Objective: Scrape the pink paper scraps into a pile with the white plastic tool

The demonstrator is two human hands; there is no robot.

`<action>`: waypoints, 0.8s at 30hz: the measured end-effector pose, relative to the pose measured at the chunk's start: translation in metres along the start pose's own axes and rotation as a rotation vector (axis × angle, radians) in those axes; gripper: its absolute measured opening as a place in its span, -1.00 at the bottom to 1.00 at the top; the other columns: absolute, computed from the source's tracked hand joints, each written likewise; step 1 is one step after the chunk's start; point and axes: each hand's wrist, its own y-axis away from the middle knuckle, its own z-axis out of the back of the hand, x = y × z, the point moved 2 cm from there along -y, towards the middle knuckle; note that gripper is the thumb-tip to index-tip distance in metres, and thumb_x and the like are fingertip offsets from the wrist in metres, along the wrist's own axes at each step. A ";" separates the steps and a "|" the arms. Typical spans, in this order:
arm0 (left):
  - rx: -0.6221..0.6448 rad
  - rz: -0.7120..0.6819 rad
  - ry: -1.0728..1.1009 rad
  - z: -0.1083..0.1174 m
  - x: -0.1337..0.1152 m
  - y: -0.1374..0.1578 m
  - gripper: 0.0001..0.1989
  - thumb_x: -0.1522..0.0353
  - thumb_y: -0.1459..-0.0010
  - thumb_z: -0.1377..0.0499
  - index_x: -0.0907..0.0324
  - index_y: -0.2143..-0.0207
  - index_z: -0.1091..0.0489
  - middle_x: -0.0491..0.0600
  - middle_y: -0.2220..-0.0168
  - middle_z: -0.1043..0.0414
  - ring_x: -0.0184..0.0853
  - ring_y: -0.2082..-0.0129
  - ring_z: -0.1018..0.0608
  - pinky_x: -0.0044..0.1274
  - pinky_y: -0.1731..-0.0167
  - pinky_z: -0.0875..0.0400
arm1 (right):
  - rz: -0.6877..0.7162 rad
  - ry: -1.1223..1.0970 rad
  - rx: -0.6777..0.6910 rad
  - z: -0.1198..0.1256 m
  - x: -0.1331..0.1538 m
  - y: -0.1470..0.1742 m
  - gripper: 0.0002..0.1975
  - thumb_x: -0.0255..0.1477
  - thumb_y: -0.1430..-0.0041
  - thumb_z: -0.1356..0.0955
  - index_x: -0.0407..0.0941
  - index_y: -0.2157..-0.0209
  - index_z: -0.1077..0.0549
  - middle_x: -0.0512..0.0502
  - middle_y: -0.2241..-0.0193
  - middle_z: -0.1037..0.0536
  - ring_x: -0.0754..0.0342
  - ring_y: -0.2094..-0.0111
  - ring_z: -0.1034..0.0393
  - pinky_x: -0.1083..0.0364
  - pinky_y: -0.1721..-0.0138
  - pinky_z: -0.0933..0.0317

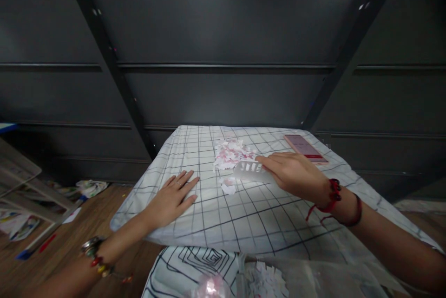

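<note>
My left hand (176, 198) lies flat on the checked tablecloth (205, 223) with its fingers spread, holding nothing. In my right hand (296, 172) is a white slotted plastic piece (251, 171), tilted up from the cloth and gripped at its right end. Just beyond that piece lies a heap of white and pink paper scraps (232, 153). A few loose paper scraps (228, 186) sit nearer to me, off the piece's left end. Where the piece's lower edge meets the cloth is hard to make out.
A phone (304, 148) lies at the back right of the table, beyond my right hand. At the near edge, a clear plastic bag (313, 275) holds more paper scraps (266, 279), beside a shiny pink thing (212, 286). Dark panels (223, 98) rise behind; a stool (31, 191) stands left.
</note>
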 end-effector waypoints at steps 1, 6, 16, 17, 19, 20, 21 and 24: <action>0.000 -0.001 -0.001 0.000 0.000 0.000 -0.52 0.15 -0.29 0.17 0.14 -0.17 -0.09 0.07 -0.23 0.05 -0.12 -0.19 -0.06 -0.23 -0.09 -0.03 | -0.003 -0.003 0.010 0.000 0.000 0.000 -0.70 -0.63 -0.07 -0.15 -0.18 0.21 -0.39 -0.05 0.51 -0.50 0.10 0.46 -0.36 0.12 0.43 -0.14; -0.002 -0.001 -0.005 0.000 0.000 0.000 -0.52 0.14 -0.29 0.19 0.14 -0.17 -0.09 0.06 -0.23 0.05 -0.13 -0.20 -0.05 -0.24 -0.09 -0.03 | -0.077 -0.016 0.121 0.002 0.003 -0.001 -0.68 -0.62 -0.08 -0.15 -0.18 0.17 -0.38 -0.10 0.43 -0.52 0.06 0.39 -0.39 0.11 0.38 -0.16; -0.024 -0.012 -0.017 -0.003 0.002 0.001 -0.53 0.15 -0.29 0.18 0.13 -0.16 -0.10 0.06 -0.22 0.02 -0.13 -0.19 -0.06 -0.25 -0.09 -0.04 | -0.375 -0.025 0.356 0.004 -0.008 -0.015 -0.73 -0.53 -0.16 -0.11 -0.19 0.21 -0.36 -0.16 0.38 -0.53 0.03 0.35 -0.41 0.11 0.39 -0.12; -0.024 -0.011 -0.016 -0.002 0.002 0.001 -0.54 0.15 -0.29 0.18 0.12 -0.16 -0.10 0.05 -0.22 0.02 -0.14 -0.19 -0.06 -0.25 -0.09 -0.04 | -0.330 -0.031 0.348 0.005 -0.008 -0.016 -0.73 -0.54 -0.16 -0.11 -0.18 0.21 -0.36 -0.15 0.37 -0.53 0.04 0.35 -0.41 0.11 0.38 -0.12; -0.021 -0.010 -0.013 -0.002 0.001 0.001 -0.54 0.15 -0.29 0.18 0.13 -0.16 -0.10 0.05 -0.22 0.03 -0.13 -0.19 -0.06 -0.25 -0.08 -0.05 | -0.237 -0.036 0.322 0.007 -0.007 -0.017 -0.73 -0.54 -0.15 -0.12 -0.17 0.19 -0.36 -0.13 0.36 -0.53 0.05 0.35 -0.41 0.11 0.37 -0.13; -0.020 -0.010 -0.010 -0.001 0.001 0.001 -0.53 0.15 -0.29 0.18 0.13 -0.16 -0.10 0.06 -0.22 0.03 -0.13 -0.19 -0.06 -0.24 -0.08 -0.05 | -0.198 -0.036 0.303 0.009 -0.006 -0.017 -0.72 -0.54 -0.14 -0.13 -0.17 0.17 -0.36 -0.12 0.35 -0.53 0.06 0.35 -0.41 0.11 0.38 -0.13; -0.020 -0.009 -0.007 -0.001 0.001 0.001 -0.53 0.14 -0.29 0.18 0.14 -0.16 -0.10 0.06 -0.22 0.03 -0.12 -0.19 -0.06 -0.23 -0.08 -0.05 | -0.170 -0.036 0.280 0.009 -0.005 -0.016 -0.72 -0.55 -0.13 -0.14 -0.17 0.16 -0.36 -0.11 0.36 -0.53 0.06 0.36 -0.41 0.12 0.39 -0.13; -0.025 -0.009 0.012 0.001 0.000 0.001 -0.52 0.14 -0.29 0.20 0.14 -0.15 -0.11 0.06 -0.22 0.03 -0.10 -0.19 -0.07 -0.21 -0.08 -0.05 | -0.107 -0.050 0.199 0.009 -0.003 -0.013 -0.71 -0.56 -0.12 -0.15 -0.17 0.16 -0.39 -0.09 0.38 -0.54 0.08 0.40 -0.40 0.12 0.41 -0.16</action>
